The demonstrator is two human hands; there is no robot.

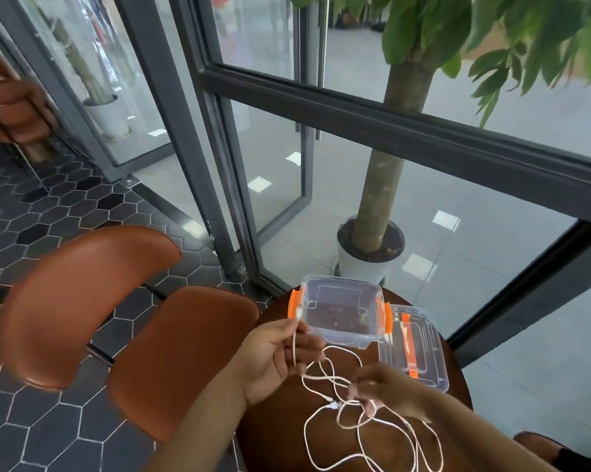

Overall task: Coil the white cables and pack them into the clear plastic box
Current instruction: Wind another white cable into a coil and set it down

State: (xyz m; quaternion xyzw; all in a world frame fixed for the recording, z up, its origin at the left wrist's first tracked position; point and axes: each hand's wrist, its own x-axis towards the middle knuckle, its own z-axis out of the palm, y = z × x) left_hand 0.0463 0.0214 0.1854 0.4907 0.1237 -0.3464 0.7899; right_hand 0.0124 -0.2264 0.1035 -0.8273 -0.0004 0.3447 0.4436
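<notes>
Presently, the left hand (273, 356) is raised over the round dark brown table (280, 434), its fingers (289, 323) pinched together on one end of the white cables (358, 417), just at the 9 o'clock edge of the clear plastic box (341, 315). From that pinch a strand runs down across the palm. The right hand (386, 390), toward 4 o'clock from the left hand, has its fingers closed on a tangled bunch of the same cables near a pair of white connectors (331, 403). Remaining loops lie loose and uncoiled on the table at 6 o'clock from both hands.

The box stands open on the table at the 12 o'clock side, with orange latches (294, 304) on its 9 and 3 o'clock ends; no cable lies in it. Its clear lid (420, 349), bearing an orange handle, lies flat at the box's 4 o'clock, touching or just beside it; which cannot be told.

No brand, label or writing can be read on the box, lid or cables.

A brown chair (171, 356) stands at 9 o'clock of the table. A potted tree in a white pot (365, 264) stands at 12 o'clock, by the glass wall.
</notes>
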